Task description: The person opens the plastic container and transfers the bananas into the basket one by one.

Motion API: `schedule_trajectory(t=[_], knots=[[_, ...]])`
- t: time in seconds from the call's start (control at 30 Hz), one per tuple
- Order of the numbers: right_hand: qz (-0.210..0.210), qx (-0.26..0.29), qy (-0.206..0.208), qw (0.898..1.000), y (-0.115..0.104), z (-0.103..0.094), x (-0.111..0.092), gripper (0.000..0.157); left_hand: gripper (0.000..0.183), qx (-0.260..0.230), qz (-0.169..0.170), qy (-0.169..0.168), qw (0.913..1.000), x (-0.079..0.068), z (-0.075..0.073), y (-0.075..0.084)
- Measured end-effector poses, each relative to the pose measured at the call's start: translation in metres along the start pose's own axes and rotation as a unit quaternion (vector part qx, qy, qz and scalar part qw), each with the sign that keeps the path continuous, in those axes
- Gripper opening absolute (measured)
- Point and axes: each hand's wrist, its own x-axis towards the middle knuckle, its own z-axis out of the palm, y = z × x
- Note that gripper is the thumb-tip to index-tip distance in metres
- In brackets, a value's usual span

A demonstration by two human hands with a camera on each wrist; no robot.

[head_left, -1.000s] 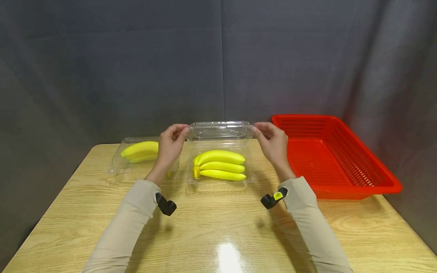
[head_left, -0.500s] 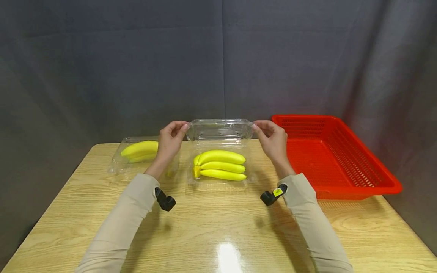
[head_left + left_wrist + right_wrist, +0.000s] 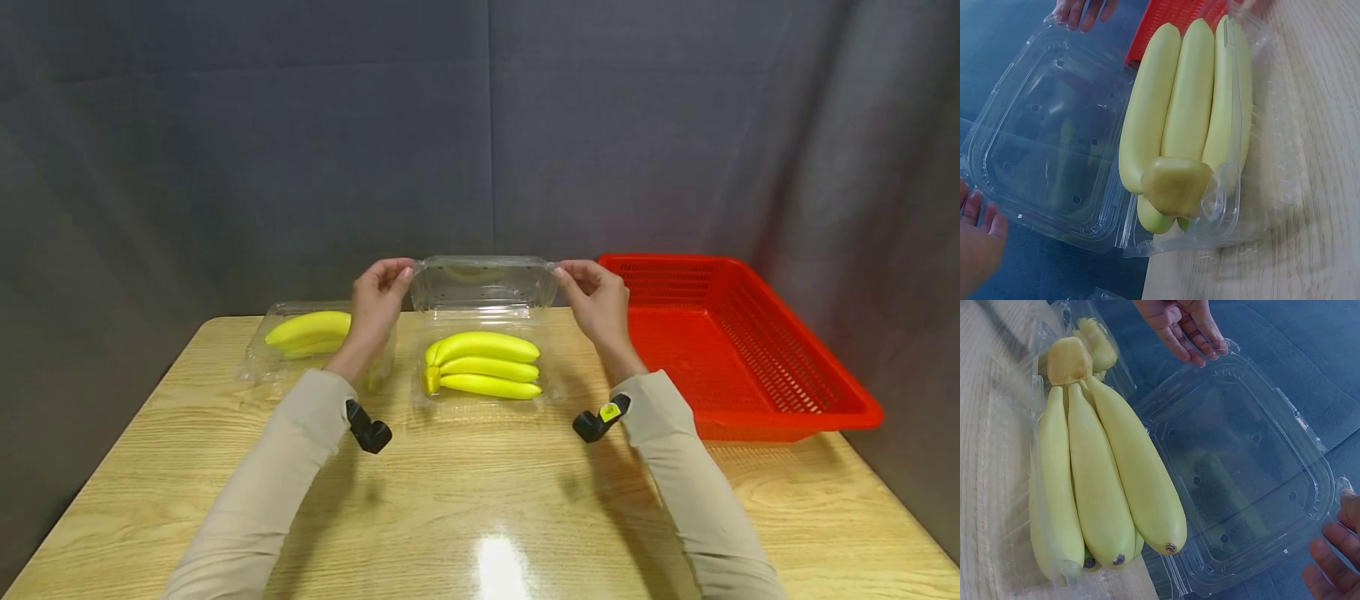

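A clear plastic clamshell container (image 3: 553,387) sits mid-table with its lid (image 3: 483,283) raised at the back. A bunch of yellow bananas (image 3: 487,364) lies in its base, stem end to the left. My left hand (image 3: 377,304) pinches the lid's left corner between thumb and fingers. At the opposite corner, my right hand (image 3: 602,302) pinches the lid likewise. Vent holes dot the lid (image 3: 1047,137) in the left wrist view. The right wrist view shows the bananas (image 3: 1100,481) beside the raised lid.
Another clear container (image 3: 258,367) with bananas (image 3: 307,332) stands to the left, partly behind my left forearm. A red perforated plastic basket (image 3: 735,350) occupies the table's right side. Behind the wooden table (image 3: 450,492) hangs a dark grey curtain (image 3: 337,150).
Both hands have risen slightly with the lid, whose front edge now stands higher and shows more of its face. The bananas and the basket have stayed in place.
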Motion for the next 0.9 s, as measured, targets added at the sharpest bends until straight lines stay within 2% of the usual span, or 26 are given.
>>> schedule_trajectory(t=[0.13,0.37,0.67,0.9], knots=[[0.006,0.0,-0.002,1.0,0.001,0.0,0.003,0.025,0.024,0.002,-0.004,0.0,1.0,0.002,0.002,0.003],[0.034,-0.008,-0.03,0.999,0.002,0.0,0.007,0.028,0.025,0.004,-0.024,0.005,0.9997,0.005,0.004,0.007],[0.052,-0.012,-0.045,0.998,0.005,0.001,0.006,0.028,0.034,0.011,-0.045,0.001,0.9989,0.005,0.006,0.0],[0.07,-0.006,-0.056,0.996,0.013,0.005,0.003,0.028,0.033,-0.053,-0.082,-0.023,0.9949,0.001,0.005,-0.015]])
